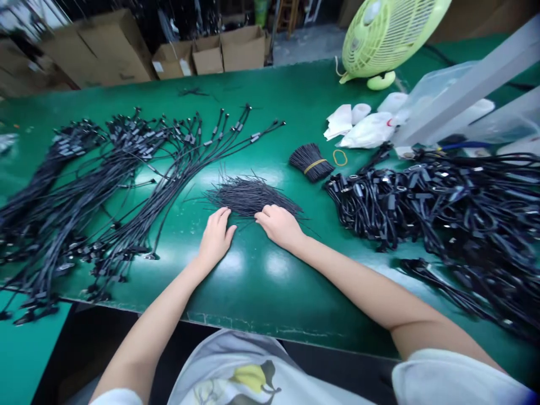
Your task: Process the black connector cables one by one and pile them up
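Observation:
A loose heap of thin black twist ties (248,194) lies on the green tabletop in front of me. My left hand (216,236) rests at the heap's near left edge, fingers stretched forward and thumb held apart, with nothing in it. At the near right edge is my right hand (278,225), its fingers curled down against the ties. Whatever its fingertips may pinch is hidden beneath them. Behind and to the right lies a bundle of black ties (311,162) bound by a yellow rubber band, with a loose rubber band (340,157) beside it.
Black cables with connectors (164,185) spread across the left side. More coiled black cables (400,197) are piled at the right. A green fan (392,36), white plastic bags (369,130) and a grey post (468,84) stand back right. Cardboard boxes (242,49) sit beyond the table.

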Tool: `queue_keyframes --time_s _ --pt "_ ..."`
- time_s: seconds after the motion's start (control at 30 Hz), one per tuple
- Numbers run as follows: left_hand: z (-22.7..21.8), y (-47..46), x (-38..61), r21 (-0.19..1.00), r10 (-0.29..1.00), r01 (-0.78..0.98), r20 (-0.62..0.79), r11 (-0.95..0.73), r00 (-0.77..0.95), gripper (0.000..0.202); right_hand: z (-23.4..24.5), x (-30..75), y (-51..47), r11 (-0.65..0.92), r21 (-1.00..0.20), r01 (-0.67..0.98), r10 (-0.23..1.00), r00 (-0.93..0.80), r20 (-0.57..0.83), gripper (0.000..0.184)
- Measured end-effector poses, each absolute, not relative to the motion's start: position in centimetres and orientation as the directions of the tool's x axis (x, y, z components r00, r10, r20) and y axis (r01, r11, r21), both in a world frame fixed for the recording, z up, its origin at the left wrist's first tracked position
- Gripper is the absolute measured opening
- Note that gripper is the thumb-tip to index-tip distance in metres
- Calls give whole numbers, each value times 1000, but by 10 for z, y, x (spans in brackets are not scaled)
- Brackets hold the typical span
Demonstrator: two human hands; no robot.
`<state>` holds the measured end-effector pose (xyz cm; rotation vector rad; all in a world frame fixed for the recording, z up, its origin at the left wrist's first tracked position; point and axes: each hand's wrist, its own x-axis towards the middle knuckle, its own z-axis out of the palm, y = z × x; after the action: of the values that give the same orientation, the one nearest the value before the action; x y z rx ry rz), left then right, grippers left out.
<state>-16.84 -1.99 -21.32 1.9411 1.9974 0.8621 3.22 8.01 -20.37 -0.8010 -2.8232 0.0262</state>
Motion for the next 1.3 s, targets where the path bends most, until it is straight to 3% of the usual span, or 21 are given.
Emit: queue_keyframes --time_s 0.1,0.27,0.5,0.53,0.57,0.67,0.8,0.97,1.1,1.17,1.2,1.27,1.3 --pt "-214 -7 -170 586 963 807 251 -73 -95 40 -203 25 91 820 -95 565 568 -778 268 23" --pt "-213 -28 -185 626 939 769 326 -126 -112 37 -203 31 91 817 -127 562 540 -669 511 27" --pt "-169 -86 -325 511 831 824 329 243 -449 35 -208 31 92 883 -15 469 388 -712 586 18" --pt "-164 -89 -349 489 819 810 283 324 -499 35 -209 31 92 887 -5 462 374 -710 597 17" --pt "-160 -89 -370 389 839 807 135 444 -527 36 -209 30 93 889 3 458 362 -709 605 16" --pt "-160 -80 -408 329 864 810 -42 486 -502 28 -207 27 90 881 15 473 364 -697 618 16" --pt "-164 -71 -417 353 909 843 -56 406 -414 10 -201 19 62 845 -41 533 420 -614 668 16" --pt "-136 -81 -405 409 938 878 126 248 -324 30 -179 -16 0 876 -171 451 458 -665 590 20" --pt "-91 -113 -359 625 987 781 133 -9 -95 35 -144 -98 -30 808 -370 459 588 -673 449 40" --pt "-73 -141 -339 715 995 692 85 -96 50 36 -124 -149 -24 810 -315 494 584 -726 362 45" --pt "-67 -157 -336 744 994 660 54 -106 98 37 -114 -171 -16 817 -257 516 576 -753 319 38" --pt "-63 -187 -349 798 994 600 -13 -53 105 37 -90 -202 7 812 -182 554 583 -762 282 22" --pt "-64 -202 -364 831 997 556 -46 3 62 34 -78 -210 20 799 -169 578 600 -746 289 25"
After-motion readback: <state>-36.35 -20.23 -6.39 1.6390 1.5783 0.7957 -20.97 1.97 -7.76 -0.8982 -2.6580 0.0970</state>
